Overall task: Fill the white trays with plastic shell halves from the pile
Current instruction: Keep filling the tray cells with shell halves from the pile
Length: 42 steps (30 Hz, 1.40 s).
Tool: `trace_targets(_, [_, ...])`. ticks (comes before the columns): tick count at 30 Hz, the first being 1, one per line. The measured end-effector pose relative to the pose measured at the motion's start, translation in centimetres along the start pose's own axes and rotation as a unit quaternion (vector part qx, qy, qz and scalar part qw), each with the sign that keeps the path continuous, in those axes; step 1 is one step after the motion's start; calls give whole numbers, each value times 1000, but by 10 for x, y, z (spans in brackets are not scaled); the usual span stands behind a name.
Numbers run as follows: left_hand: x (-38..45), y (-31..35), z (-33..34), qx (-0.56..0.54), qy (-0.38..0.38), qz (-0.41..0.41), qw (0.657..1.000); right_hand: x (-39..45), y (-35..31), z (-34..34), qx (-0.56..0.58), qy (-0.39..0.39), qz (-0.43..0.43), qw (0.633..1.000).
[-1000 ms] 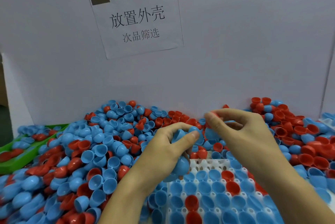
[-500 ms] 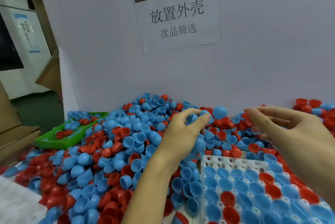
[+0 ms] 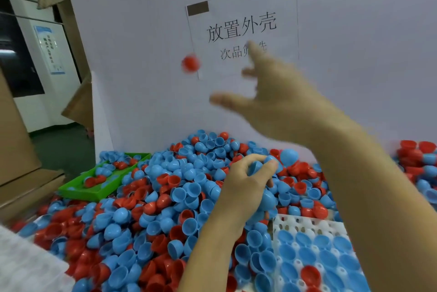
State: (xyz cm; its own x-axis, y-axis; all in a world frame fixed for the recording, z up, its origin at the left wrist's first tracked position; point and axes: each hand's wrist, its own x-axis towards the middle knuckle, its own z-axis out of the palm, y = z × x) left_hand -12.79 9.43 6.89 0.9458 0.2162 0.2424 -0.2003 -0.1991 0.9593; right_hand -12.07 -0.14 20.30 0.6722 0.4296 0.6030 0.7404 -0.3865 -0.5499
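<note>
— What is lying at your far left?

— A green bin (image 3: 99, 191) is sitting at the pile's left edge, holding a few red and blue shells. Cardboard (image 3: 14, 145) is standing beside it.

— And the pile?

— The pile (image 3: 146, 206) of blue and red shell halves is spreading across the table, heaped against the white board (image 3: 142, 55) at the back.

— There is a red blur up on the board.

— That is a red shell (image 3: 190, 63) hanging in mid-air, blurred, in front of the board, just left of the paper sign (image 3: 241, 29). Nothing is touching it.

— What is your left hand doing?

— My left hand (image 3: 246, 187) is hovering over the pile's middle, curled. Thumb and forefinger are pinching a blue half (image 3: 256, 167), and a stack of blue halves (image 3: 266, 204) is poking out under my palm. A closed blue ball (image 3: 289, 157) is lying on the pile just right of my fingertips.

— And the right one?

— My right hand (image 3: 279, 102) is reaching up and across in front of the sign, fingers spread wide, gripping nothing. It is blurred, apart from the red shell.

— Where is the tray?

— The white tray (image 3: 307, 223) is lying at lower right, under my right forearm. Most visible cups are holding blue halves, a couple red; the far row is showing empty cups.
</note>
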Motion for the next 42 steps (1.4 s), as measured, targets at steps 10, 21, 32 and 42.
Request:
trace_targets(10, [-3,1,4,-32,-45,-20,998,-96,82,-23,-112,-40,87,989])
trace_targets(21, [-12,13,26,-211,-201,-41,956,-98,102,-17,44,10,106,993])
trace_targets(32, [-9,4,23,-119,-192,28,974,-98,110,-15,223,0,266,938])
trace_targets(42, [-12,4,34,-207,-224,-46,951,-103,113,-26,85,51,79,992])
